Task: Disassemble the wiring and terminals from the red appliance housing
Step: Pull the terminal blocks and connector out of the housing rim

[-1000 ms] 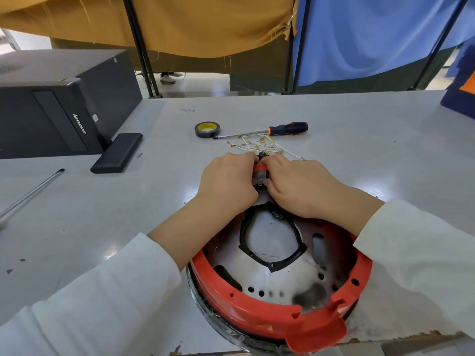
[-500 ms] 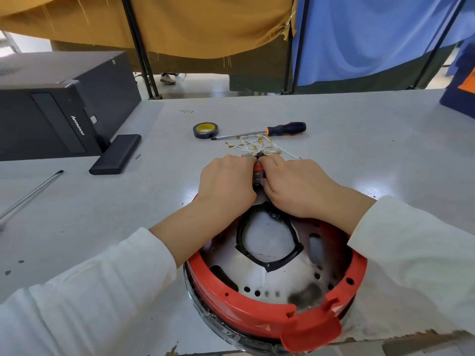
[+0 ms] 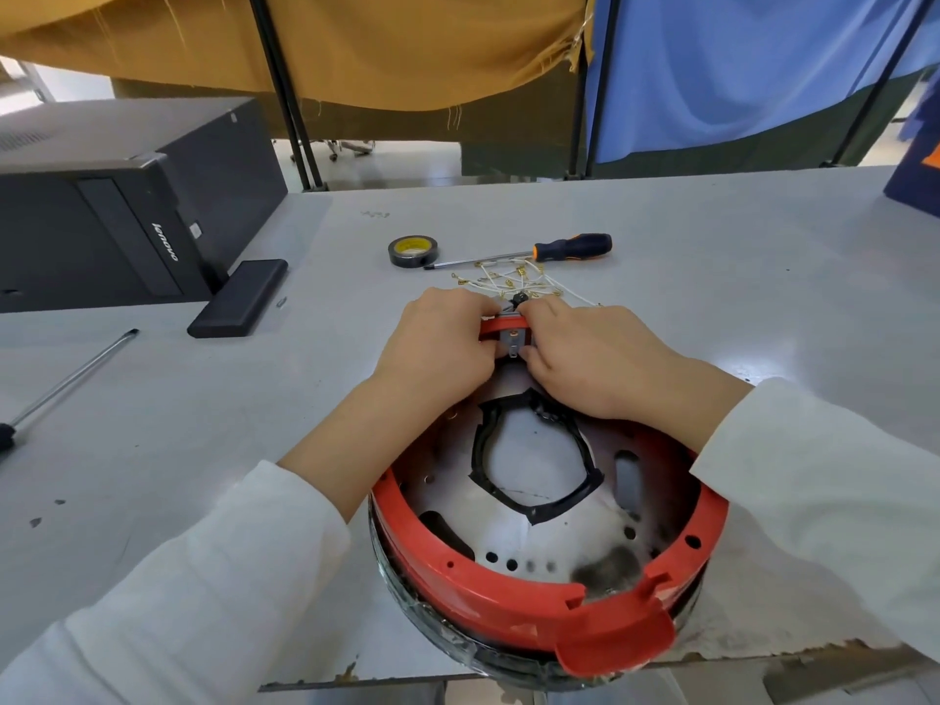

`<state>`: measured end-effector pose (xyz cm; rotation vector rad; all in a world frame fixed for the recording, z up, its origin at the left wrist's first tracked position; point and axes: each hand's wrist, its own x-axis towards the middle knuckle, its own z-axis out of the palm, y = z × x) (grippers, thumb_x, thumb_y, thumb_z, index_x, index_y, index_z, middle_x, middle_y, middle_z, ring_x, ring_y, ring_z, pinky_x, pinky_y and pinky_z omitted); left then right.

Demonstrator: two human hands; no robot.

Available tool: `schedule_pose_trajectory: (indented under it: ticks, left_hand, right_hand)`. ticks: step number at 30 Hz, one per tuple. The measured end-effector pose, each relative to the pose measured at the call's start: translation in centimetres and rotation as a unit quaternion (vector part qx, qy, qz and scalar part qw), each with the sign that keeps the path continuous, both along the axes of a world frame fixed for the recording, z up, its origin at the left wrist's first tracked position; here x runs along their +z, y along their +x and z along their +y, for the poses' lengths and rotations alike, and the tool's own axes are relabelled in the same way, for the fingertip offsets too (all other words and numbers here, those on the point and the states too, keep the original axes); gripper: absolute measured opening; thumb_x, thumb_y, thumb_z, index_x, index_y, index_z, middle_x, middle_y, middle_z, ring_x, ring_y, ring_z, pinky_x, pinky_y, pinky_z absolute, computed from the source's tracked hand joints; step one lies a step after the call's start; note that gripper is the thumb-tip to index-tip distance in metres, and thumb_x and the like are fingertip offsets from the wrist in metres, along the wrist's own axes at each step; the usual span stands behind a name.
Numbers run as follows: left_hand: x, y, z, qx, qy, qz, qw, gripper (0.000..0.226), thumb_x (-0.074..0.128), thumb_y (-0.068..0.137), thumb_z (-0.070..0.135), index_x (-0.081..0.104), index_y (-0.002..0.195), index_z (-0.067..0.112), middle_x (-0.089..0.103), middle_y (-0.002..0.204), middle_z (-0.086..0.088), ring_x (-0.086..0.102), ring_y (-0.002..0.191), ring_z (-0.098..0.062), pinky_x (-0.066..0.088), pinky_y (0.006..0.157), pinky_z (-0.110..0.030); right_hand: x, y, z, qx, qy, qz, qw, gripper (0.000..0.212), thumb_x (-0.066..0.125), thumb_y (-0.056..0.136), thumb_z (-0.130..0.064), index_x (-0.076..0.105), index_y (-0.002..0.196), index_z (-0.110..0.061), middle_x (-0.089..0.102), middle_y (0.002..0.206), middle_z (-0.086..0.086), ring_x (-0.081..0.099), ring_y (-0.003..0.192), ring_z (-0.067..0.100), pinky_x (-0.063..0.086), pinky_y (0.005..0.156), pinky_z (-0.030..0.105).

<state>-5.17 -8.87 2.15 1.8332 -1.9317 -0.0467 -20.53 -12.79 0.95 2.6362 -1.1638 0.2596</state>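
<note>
Judging by the loose wires (image 3: 513, 282) already lying mid-counter, you're well along. Both hands, left (image 3: 442, 343) and right (image 3: 595, 358), pinch the grey terminal (image 3: 512, 339) at the housing's (image 3: 508, 597) far rim, near the counter's (image 3: 203, 424) front edge; it remains.

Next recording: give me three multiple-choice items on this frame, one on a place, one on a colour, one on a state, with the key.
1. Where does the tape roll lie?
A. left of the screwdriver
B. inside the red housing
C. on the black computer case

2. What colours is the screwdriver's handle?
A. green and white
B. black and orange
C. all red

3. What are the hands doing?
A. both lie flat on the table
B. one lifts the screwdriver
C. both grip the small part at the housing's far rim

Key: 1 A, the roll sits by the shaft's tip; 2 B, black grip with orange bands; 3 C, the left hand and right hand close fingers on it.
</note>
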Motion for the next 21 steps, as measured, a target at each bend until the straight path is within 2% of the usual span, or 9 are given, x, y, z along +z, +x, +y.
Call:
schedule_pose_trajectory:
  ticks: [5, 7, 10, 13, 16, 21]
  left_hand:
    - [0.0, 0.0, -0.3, 0.017, 0.000, 0.004, 1.000, 0.020, 0.066, 0.077, 0.025, 0.072, 0.096, 0.021, 0.070, 0.086, -0.004, 0.059, 0.084, -0.025, 0.041, 0.066, -0.027]
    - [-0.1, -0.3, -0.4, 0.035, 0.002, -0.015, 0.999, 0.016, 0.065, 0.078, 0.023, 0.071, 0.091, 0.018, 0.067, 0.082, -0.005, 0.058, 0.081, -0.028, 0.040, 0.062, -0.028]
    - [-0.4, -0.8, -0.5, 0.057, 0.011, -0.067, 0.996, 0.005, 0.060, 0.076, 0.019, 0.059, 0.080, 0.015, 0.049, 0.067, -0.001, 0.045, 0.066, -0.026, 0.028, 0.050, -0.028]
    - [-0.3, -1.2, -0.4, 0.070, 0.020, -0.101, 0.992, 0.013, 0.057, 0.074, 0.015, 0.044, 0.072, 0.018, 0.033, 0.061, 0.003, 0.029, 0.052, -0.018, 0.019, 0.043, -0.026]
    - [-0.2, -1.5, -0.3, 0.076, 0.027, -0.118, 0.990, 0.013, 0.056, 0.072, 0.013, 0.044, 0.076, 0.018, 0.030, 0.062, 0.003, 0.028, 0.053, -0.018, 0.020, 0.043, -0.025]
    - [0.2, -1.8, -0.4, 0.085, 0.029, -0.128, 0.988, 0.014, 0.054, 0.076, 0.011, 0.044, 0.080, 0.020, 0.041, 0.074, -0.002, 0.037, 0.067, -0.023, 0.027, 0.053, -0.028]
  right_hand:
    - [-0.1, -0.1, 0.0, 0.011, -0.014, -0.009, 1.000, 0.027, 0.034, 0.098, -0.033, 0.041, 0.114, -0.012, 0.052, 0.114, 0.008, 0.060, 0.086, 0.033, 0.040, 0.064, 0.038]
    - [-0.2, 0.0, 0.1, 0.011, -0.024, -0.009, 1.000, 0.027, 0.034, 0.098, -0.032, 0.041, 0.115, -0.012, 0.052, 0.112, 0.007, 0.060, 0.084, 0.033, 0.041, 0.064, 0.038]
    - [-0.4, 0.2, 0.1, 0.003, -0.029, 0.002, 1.000, 0.027, 0.036, 0.097, -0.029, 0.041, 0.117, -0.012, 0.052, 0.111, 0.006, 0.060, 0.082, 0.031, 0.032, 0.057, 0.034]
    - [-0.5, 0.3, -0.1, -0.007, -0.042, 0.020, 0.999, 0.027, 0.039, 0.096, -0.028, 0.040, 0.118, -0.012, 0.052, 0.110, 0.006, 0.060, 0.080, 0.030, 0.019, 0.050, 0.033]
    - [-0.6, 0.4, 0.0, -0.014, -0.052, 0.035, 0.998, 0.029, 0.039, 0.095, -0.029, 0.041, 0.119, -0.012, 0.053, 0.110, 0.006, 0.060, 0.080, 0.029, 0.007, 0.046, 0.032]
    - [-0.4, 0.7, 0.1, -0.017, -0.056, 0.028, 0.998, 0.032, 0.037, 0.095, -0.027, 0.043, 0.118, -0.007, 0.054, 0.109, 0.010, 0.060, 0.075, 0.031, 0.007, 0.046, 0.030]
